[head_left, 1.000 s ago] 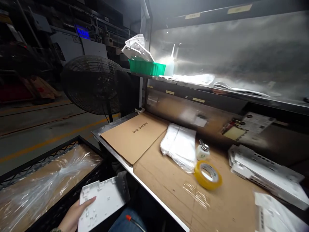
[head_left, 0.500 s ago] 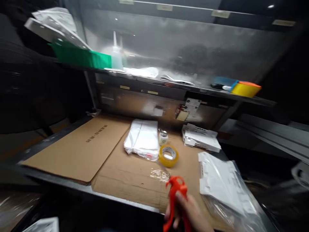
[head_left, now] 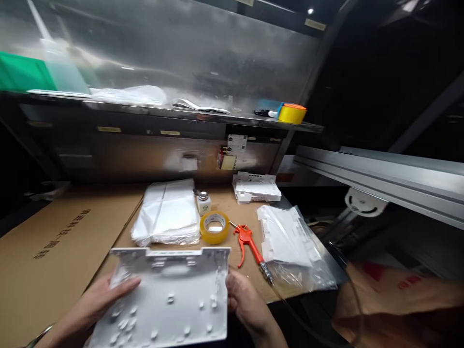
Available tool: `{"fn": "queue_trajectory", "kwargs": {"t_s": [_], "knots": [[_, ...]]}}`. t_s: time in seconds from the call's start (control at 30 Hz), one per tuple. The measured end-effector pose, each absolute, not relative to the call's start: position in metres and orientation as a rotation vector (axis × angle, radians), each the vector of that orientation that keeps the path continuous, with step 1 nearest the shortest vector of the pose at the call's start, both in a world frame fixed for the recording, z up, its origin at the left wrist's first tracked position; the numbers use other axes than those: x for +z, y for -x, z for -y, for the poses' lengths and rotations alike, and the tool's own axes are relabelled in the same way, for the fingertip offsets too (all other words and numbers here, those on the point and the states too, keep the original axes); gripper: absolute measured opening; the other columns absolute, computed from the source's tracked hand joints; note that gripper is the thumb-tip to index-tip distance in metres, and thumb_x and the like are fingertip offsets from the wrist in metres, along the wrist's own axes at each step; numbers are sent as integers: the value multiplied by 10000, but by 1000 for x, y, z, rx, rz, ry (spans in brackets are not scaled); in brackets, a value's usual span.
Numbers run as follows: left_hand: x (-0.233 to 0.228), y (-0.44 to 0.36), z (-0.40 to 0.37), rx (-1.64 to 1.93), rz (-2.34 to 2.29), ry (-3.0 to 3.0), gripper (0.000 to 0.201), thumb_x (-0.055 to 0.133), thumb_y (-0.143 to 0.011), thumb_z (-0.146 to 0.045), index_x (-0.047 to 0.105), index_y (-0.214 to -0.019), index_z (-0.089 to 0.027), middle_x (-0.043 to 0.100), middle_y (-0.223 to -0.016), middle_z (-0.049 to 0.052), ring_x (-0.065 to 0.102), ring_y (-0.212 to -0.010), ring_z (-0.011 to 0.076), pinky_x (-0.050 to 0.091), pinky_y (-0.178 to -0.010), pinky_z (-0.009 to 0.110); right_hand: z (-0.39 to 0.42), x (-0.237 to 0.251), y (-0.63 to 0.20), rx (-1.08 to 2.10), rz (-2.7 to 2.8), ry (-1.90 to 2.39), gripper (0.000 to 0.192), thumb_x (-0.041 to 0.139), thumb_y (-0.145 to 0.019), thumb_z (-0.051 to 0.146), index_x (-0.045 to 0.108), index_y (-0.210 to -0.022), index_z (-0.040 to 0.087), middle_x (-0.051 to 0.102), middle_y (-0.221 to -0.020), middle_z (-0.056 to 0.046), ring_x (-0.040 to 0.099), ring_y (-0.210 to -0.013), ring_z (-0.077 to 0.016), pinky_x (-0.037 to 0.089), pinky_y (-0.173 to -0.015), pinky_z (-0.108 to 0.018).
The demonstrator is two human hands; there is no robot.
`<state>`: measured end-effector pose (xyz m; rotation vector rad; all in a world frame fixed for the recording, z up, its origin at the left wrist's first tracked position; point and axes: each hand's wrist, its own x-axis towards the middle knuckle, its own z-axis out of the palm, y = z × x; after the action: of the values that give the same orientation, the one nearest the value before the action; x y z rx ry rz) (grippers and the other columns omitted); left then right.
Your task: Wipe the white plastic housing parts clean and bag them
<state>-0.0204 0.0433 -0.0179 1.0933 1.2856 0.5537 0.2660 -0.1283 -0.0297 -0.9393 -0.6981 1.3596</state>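
A white plastic housing panel (head_left: 174, 295), with small raised posts on its inner face, is held up between both hands at the front. My left hand (head_left: 105, 295) grips its left edge, thumb lying over the inner face. On the right edge, my right hand (head_left: 246, 299) has its fingers closed; part of them is hidden behind the panel. Just beyond the right hand, an orange air blow gun (head_left: 247, 239) lies on the cardboard with its hose trailing off the front. A roll of yellow tape (head_left: 214, 228) lies left of the blow gun's nozzle.
White plastic bags (head_left: 166, 212) are stacked beside a small pump bottle (head_left: 203, 203). More white panels (head_left: 255, 187) lie at the back, and a bagged panel (head_left: 288, 234) at right. A cardboard sheet (head_left: 61, 241) covers the left. A metal shelf (head_left: 239, 121) crosses above; an aluminium rail (head_left: 391, 179) stands right.
My right hand has let go of the orange blow gun, which now lies on the cardboard. Both hands now hold a white panel. The view has turned to the right.
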Motion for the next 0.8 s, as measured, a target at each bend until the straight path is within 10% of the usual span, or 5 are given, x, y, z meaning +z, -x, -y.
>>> {"fn": "queue_trajectory", "kwargs": {"t_s": [0.17,0.3,0.47,0.63,0.8], "knots": [[-7,-55,-95,459,-1042,-1980,815,355,-918,-837,695,-1183,-145,781,-1070,101,723,-1028,311,580,-910,387,152,-34,-292,1134,241,923,535,835,-818,536,725,-1190,167,813,-1058,-119,749,-1102,-318,577,-982,-477],[-27,-59,-135,558,-1156,-2467,527,461,-970,-600,640,-1210,-167,701,-1236,106,557,-1264,354,417,-1089,435,176,-32,-323,883,134,944,529,860,-791,517,732,-1195,200,798,-1168,-113,718,-1175,-326,559,-1034,-491],[-41,-46,-157,517,-1276,-2635,409,355,-1016,-479,588,-1181,-186,718,-1148,69,662,-991,241,410,-820,256,189,-36,-337,622,162,1037,564,789,-854,553,687,-1325,260,729,-1345,-89,658,-1283,-313,538,-1087,-480],[-31,-45,-182,571,-1453,-2392,514,459,-913,-677,576,-1130,-226,762,-978,-59,693,-959,193,352,-778,208,195,-52,-338,269,516,1330,449,715,-941,469,704,-1341,267,744,-1321,-98,677,-1265,-326,522,-1118,-490],[-16,-46,-208,493,-1324,-2146,1008,641,-477,-1004,605,-986,-134,768,-738,-12,712,-796,200,439,-724,219,204,-33,-339,12,1207,1278,597,627,-957,126,568,-1468,429,615,-1503,-12,610,-1371,-315,520,-1126,-538]]}}
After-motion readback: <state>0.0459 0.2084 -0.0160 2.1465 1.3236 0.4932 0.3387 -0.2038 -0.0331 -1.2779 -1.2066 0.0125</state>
